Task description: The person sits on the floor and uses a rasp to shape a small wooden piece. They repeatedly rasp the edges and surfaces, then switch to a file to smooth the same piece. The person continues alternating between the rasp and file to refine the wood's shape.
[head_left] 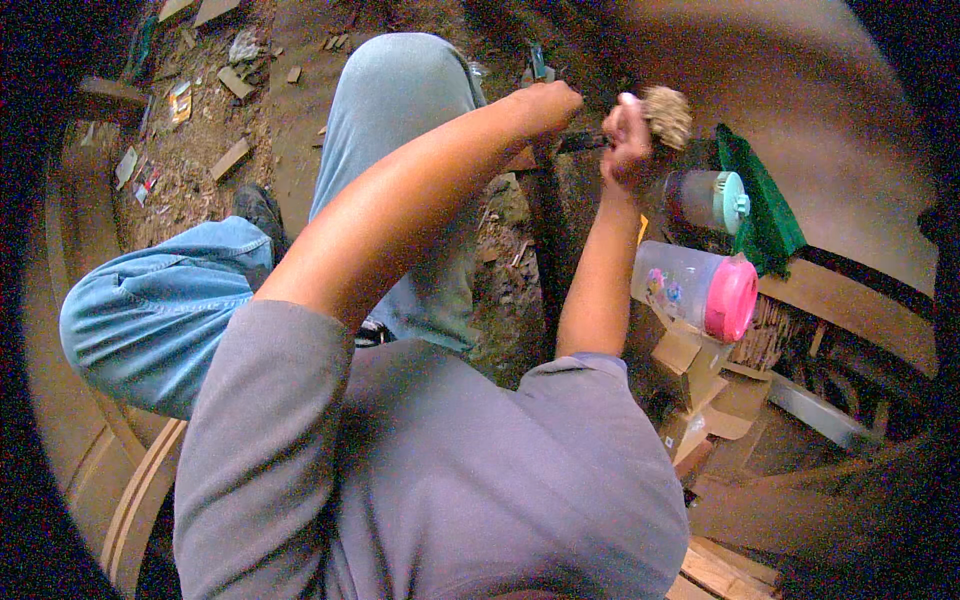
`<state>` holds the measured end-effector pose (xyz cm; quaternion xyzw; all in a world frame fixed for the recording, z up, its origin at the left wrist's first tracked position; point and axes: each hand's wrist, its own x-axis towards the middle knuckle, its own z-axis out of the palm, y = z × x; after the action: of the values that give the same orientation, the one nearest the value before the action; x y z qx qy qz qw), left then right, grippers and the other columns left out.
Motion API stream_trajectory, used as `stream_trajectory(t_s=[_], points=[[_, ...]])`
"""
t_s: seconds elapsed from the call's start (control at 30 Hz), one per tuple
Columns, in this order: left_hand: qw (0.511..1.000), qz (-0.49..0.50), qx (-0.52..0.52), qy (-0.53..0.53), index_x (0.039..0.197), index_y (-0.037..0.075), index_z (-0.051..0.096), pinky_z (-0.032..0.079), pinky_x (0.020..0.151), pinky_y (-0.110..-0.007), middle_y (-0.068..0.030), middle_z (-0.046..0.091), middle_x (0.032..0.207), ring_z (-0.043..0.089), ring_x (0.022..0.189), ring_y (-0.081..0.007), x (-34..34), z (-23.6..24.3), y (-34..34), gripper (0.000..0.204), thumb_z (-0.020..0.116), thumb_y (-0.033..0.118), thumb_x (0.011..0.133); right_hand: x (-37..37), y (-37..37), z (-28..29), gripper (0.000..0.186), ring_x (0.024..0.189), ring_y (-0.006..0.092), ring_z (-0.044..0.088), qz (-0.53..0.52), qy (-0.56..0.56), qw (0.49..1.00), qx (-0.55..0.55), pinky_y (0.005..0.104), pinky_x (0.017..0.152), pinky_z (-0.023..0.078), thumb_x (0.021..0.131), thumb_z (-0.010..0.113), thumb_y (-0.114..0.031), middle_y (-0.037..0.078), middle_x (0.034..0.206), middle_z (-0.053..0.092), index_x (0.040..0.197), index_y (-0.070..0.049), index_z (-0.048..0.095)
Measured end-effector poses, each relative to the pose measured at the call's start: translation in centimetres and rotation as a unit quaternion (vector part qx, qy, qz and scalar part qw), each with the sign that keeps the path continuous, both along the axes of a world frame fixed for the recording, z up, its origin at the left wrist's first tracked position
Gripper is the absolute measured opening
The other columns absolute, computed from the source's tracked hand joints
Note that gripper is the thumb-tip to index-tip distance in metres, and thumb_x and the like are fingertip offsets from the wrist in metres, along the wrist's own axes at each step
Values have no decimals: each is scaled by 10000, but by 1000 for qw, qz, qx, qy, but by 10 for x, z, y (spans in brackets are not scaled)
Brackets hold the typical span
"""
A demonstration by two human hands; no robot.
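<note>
My left hand (550, 106) is closed in a fist above the dark work area, its fingers mostly turned away; what it grips is hidden. A small teal-topped piece (540, 64) shows just beyond it. To the right, my right hand (627, 145) is raised, with its fingers curled around a tool. The tool has a blunt, rough tan head (667, 118), blurred, on the hand's right side. A dark bar (583, 141) shows between the two hands; whether it belongs to that tool I cannot tell.
Right of my right forearm lie a teal-lidded jug (705, 200) and a clear jar with a pink lid (690, 285). Green cloth (760, 200) lies behind them, opened cardboard boxes (690, 365) nearer. Wood scraps (232, 160) and litter cover the dirt floor at left.
</note>
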<state>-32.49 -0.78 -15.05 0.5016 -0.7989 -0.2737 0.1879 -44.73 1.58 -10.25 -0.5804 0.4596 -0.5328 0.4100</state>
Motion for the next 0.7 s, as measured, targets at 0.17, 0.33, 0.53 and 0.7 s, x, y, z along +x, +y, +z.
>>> stream_trajectory(t_s=[0.17,0.33,0.53,0.7], points=[[1000,13,7,-22,960,37,680,547,783,-433,-197,664,1009,654,942,-357,-3,-5,0,227,647,47,735,3,-1,3,365,477,90,252,29,30,996,79,277,486,220,888,563,-211,-40,528,282,588,-158,362],[1000,-7,5,2,967,46,680,550,769,-439,-193,672,975,660,927,-351,-5,-20,-9,232,651,53,737,6,7,5,334,481,87,263,28,20,999,-5,269,489,226,898,555,-224,-41,531,287,616,-148,393],[999,-37,25,-28,960,43,682,551,759,-442,-192,673,974,662,913,-355,-4,-21,-13,238,670,59,722,-3,2,-1,251,447,75,366,-11,-99,994,51,252,435,273,814,647,-36,-31,553,404,700,-123,441],[999,-5,27,19,958,41,683,554,748,-443,-204,667,979,661,904,-364,-5,-18,-10,239,668,66,721,-7,-1,-7,270,467,83,291,-11,90,994,-69,257,476,231,882,565,-162,-32,528,302,658,-128,417]])
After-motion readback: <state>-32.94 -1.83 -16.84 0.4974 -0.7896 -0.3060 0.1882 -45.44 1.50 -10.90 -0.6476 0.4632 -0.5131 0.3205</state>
